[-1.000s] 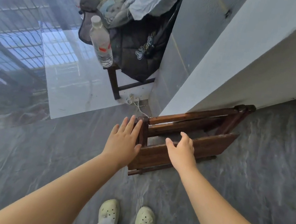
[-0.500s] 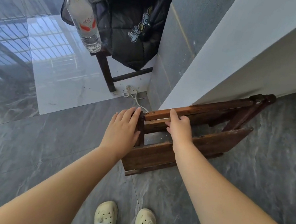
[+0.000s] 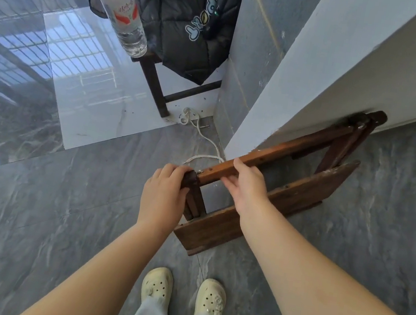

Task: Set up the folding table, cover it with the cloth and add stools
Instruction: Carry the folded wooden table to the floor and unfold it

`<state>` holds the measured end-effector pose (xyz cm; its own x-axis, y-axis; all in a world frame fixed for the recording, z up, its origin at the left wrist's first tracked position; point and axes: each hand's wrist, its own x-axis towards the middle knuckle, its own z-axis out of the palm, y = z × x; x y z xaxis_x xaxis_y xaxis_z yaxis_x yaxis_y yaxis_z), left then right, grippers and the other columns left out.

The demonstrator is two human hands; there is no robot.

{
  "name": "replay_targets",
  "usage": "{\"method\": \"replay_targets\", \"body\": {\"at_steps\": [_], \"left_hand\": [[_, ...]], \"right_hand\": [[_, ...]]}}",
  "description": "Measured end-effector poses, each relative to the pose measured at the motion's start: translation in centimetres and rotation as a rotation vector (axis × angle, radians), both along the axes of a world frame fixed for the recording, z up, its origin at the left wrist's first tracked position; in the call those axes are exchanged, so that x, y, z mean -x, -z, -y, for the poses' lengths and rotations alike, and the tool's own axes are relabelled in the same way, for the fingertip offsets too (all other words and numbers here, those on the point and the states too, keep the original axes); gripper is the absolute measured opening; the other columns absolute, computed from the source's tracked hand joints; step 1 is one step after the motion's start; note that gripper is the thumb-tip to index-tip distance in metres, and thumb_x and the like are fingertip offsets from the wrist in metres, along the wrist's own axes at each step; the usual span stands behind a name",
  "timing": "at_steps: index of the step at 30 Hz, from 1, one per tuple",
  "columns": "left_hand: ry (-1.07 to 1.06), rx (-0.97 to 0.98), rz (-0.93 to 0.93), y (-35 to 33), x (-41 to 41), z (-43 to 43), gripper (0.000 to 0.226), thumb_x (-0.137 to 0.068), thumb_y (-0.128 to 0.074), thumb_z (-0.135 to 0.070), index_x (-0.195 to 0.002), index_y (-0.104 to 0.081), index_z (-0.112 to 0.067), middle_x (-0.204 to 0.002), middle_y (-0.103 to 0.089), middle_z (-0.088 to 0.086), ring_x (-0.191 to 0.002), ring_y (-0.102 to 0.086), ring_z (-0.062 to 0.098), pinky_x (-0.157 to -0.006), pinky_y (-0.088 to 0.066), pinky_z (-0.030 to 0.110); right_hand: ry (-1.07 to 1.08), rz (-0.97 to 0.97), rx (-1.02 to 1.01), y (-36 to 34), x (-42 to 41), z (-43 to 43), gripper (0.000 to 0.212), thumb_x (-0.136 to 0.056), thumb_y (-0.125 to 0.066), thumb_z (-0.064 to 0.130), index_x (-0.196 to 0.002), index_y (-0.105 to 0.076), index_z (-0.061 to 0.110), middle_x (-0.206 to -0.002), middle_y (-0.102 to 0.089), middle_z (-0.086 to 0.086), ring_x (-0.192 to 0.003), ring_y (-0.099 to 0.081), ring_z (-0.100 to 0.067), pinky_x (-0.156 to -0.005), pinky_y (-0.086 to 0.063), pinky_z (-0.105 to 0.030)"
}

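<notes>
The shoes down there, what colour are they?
Cream-white shoes with little holes, seen in the head view.

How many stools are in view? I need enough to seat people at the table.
1: a dark stool at the top, beside the wall, with a bottle and jacket on it. Others may be out of frame.

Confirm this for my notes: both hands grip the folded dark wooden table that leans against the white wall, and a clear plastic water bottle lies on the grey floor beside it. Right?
Not quite. The head view shows the clear plastic water bottle up on the dark wooden stool, not on the grey floor. The rest holds: left hand and right hand grip the folded dark wooden table leaning against the white wall.
</notes>
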<state>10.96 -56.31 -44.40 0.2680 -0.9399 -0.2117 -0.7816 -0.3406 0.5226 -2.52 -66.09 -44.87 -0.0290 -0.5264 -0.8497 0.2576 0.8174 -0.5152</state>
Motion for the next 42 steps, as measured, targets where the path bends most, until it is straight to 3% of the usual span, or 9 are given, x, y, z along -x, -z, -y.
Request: {"method": "replay_targets", "body": {"at_steps": [3, 10, 17, 29, 34, 42], "left_hand": [[0.000, -0.020, -0.013, -0.2, 0.9, -2.8, 0.037, -0.084, -0.063, -0.011, -0.120, -0.056, -0.018, -0.113, -0.057, 0.002, -0.104, -0.051, 0.024, -0.084, -0.045, 0.040], [-0.037, -0.079, -0.063, -0.7, 4.1, -9.4, 0.041, -0.079, -0.069, -0.012, -0.118, -0.058, -0.017, -0.107, -0.056, 0.001, -0.101, -0.053, 0.024, -0.078, -0.047, 0.037], [-0.041, -0.097, -0.107, -2.1, 8.0, -15.3, 0.041, -0.080, -0.070, -0.020, -0.119, -0.057, -0.022, -0.104, -0.052, -0.009, -0.097, -0.052, 0.014, -0.068, -0.039, 0.022], [0.012, -0.121, -0.167, -4.1, 13.0, -21.3, 0.045, -0.080, -0.069, -0.028, -0.122, -0.051, -0.029, -0.105, -0.047, -0.011, -0.100, -0.047, 0.009, -0.070, -0.037, 0.021], [0.012, -0.085, -0.170, -4.1, 15.8, -23.5, 0.045, -0.079, -0.070, -0.029, -0.121, -0.051, -0.028, -0.105, -0.047, -0.011, -0.099, -0.047, 0.009, -0.071, -0.045, 0.026], [-0.041, -0.038, -0.127, -3.8, 21.0, -26.0, 0.043, -0.078, -0.070, -0.031, -0.117, -0.052, -0.030, -0.101, -0.048, -0.010, -0.095, -0.049, 0.011, -0.070, -0.050, 0.033]], "right_hand": [[-0.042, -0.006, -0.012, -0.1, 0.9, -2.0, 0.042, -0.096, -0.054, 0.014, -0.136, -0.042, 0.008, -0.125, -0.055, -0.017, -0.111, -0.059, -0.030, -0.091, -0.054, -0.043], [-0.159, -0.028, -0.038, -0.5, 3.4, -7.0, 0.038, -0.097, -0.050, 0.010, -0.133, -0.044, 0.004, -0.127, -0.056, -0.019, -0.110, -0.060, -0.028, -0.087, -0.055, -0.041], [-0.279, -0.041, -0.044, -1.9, 7.1, -11.7, 0.033, -0.097, -0.050, 0.008, -0.130, -0.048, 0.004, -0.123, -0.059, -0.017, -0.109, -0.061, -0.027, -0.079, -0.056, -0.035], [-0.219, -0.154, 0.056, -4.5, 11.7, -19.0, 0.031, -0.097, -0.050, 0.010, -0.127, -0.051, 0.002, -0.120, -0.061, -0.017, -0.106, -0.062, -0.025, -0.066, -0.055, -0.027], [-0.234, -0.226, 0.118, -4.7, 13.9, -21.8, 0.030, -0.092, -0.056, 0.004, -0.122, -0.053, 0.003, -0.120, -0.061, -0.014, -0.104, -0.062, -0.024, -0.084, -0.053, -0.032], [-0.191, -0.190, 0.176, -3.8, 18.8, -24.4, 0.033, -0.093, -0.054, 0.005, -0.127, -0.051, 0.006, -0.120, -0.062, -0.010, -0.105, -0.063, -0.023, -0.091, -0.053, -0.037]]}}
